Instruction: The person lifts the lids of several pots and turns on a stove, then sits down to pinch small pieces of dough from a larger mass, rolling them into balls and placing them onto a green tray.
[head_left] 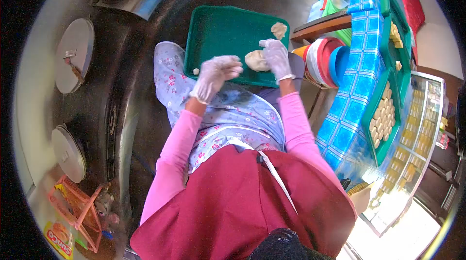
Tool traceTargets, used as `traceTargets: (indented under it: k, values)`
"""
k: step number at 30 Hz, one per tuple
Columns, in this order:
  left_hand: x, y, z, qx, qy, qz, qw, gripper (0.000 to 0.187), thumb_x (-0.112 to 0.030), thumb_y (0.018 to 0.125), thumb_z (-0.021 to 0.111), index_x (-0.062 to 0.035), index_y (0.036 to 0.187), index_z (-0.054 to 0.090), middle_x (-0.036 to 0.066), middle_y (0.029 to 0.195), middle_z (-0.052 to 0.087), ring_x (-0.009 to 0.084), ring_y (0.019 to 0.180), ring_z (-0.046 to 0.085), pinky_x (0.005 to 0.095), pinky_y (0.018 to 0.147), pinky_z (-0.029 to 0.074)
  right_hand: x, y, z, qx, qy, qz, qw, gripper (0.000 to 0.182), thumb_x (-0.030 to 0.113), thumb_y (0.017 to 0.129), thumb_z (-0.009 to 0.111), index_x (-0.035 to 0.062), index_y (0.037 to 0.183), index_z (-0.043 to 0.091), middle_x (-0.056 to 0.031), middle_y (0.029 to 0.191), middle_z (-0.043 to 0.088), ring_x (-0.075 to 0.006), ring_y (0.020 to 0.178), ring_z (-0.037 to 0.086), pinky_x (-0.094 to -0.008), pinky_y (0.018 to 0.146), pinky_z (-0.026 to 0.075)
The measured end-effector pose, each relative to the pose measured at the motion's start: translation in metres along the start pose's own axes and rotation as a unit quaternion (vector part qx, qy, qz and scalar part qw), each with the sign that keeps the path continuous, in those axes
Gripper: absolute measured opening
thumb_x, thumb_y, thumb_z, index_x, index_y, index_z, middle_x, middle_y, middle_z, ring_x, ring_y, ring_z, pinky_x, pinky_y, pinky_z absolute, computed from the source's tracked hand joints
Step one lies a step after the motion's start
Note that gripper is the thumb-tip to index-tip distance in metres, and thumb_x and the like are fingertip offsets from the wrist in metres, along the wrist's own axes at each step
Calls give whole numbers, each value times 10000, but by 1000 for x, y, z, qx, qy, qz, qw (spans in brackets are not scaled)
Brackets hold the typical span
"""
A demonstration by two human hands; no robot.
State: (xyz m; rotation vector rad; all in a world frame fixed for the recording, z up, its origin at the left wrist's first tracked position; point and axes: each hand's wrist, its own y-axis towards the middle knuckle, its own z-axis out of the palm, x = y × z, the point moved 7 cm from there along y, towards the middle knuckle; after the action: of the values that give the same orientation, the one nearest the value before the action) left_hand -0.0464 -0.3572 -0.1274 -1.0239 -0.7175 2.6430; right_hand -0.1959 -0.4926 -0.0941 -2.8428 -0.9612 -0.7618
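Observation:
A large pale lump of dough lies on the green tray, which rests across my lap. My right hand, in a clear glove, is at the right side of this lump, its fingers bent around the edge. My left hand, also gloved, hovers over the tray's near edge with its fingers curled together; what is inside them is hidden. A smaller rough piece of dough sits in the tray's far right corner. One tiny dough ball is at the near left corner.
On the right, a table with a blue checked cloth bears green trays, one with many small round dough pieces. Colored buckets stand beside it. Lidded round containers and an orange basket are on the left.

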Motion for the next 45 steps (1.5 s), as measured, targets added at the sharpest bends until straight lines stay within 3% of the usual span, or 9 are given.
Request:
traceTargets:
  k: [5,13,15,20,25,27,31,32,45]
  values:
    - [91,54,50,127,-148,-213,957,366,-250,992,469,48,1194,535,230,1090,637,346,905,660,457,769,559,-32,-5,44,186,-131,-107,968,162,151,818,580,61,902,686,-142,875,667,-324,877,637,-425,774,498]
    - [133,96,47,-15,-191,-203,960,184,-156,951,505,-83,1094,596,109,1036,666,272,965,640,514,851,503,-31,-44,-2,-19,33,-19,999,86,128,710,669,59,665,645,-108,650,640,-235,545,612,-359,489,465]
    - [133,101,49,35,-189,-161,968,175,-137,943,502,-74,1070,604,117,1008,663,279,970,637,496,840,516,-40,-68,-2,85,337,303,887,68,112,707,693,46,717,682,-86,678,667,-160,509,593,-300,438,437]
    - [116,109,38,117,278,226,926,131,-71,916,521,-34,1020,591,126,983,641,280,932,644,459,822,552,5,-79,-54,62,720,258,641,131,70,773,718,-13,870,688,-112,806,702,-112,550,597,-248,458,456]
    - [69,50,107,133,-280,-97,946,79,-21,925,527,-14,995,561,76,980,624,225,928,641,380,892,552,-14,-58,-56,-92,554,232,794,271,71,852,657,-1,1112,684,-86,976,712,-141,825,667,-251,748,514]
    - [61,55,92,31,-316,-84,944,137,17,933,489,8,1046,567,85,1002,626,216,937,640,351,913,545,3,-54,-43,-105,85,-102,985,268,63,844,631,47,1104,697,-92,1037,709,-198,873,677,-298,781,525]
    - [51,74,49,-3,-243,-13,970,247,35,951,472,35,1188,542,116,1029,626,241,984,629,335,934,534,-1,-16,-48,-98,-16,-78,992,147,119,857,601,66,952,700,-110,914,692,-271,820,659,-367,742,515]
    - [41,65,49,-21,-229,13,973,250,35,951,476,40,1192,541,117,1029,627,242,990,627,322,933,533,-34,-2,-44,-77,29,157,984,118,184,831,630,77,822,678,-119,827,660,-287,747,631,-408,701,497]
    - [-19,38,63,7,-151,127,980,310,18,890,616,63,1190,548,144,1066,638,232,1020,622,328,931,527,-54,64,16,-27,-443,-147,884,70,86,742,602,45,707,647,-115,662,609,-261,550,625,-359,510,528]
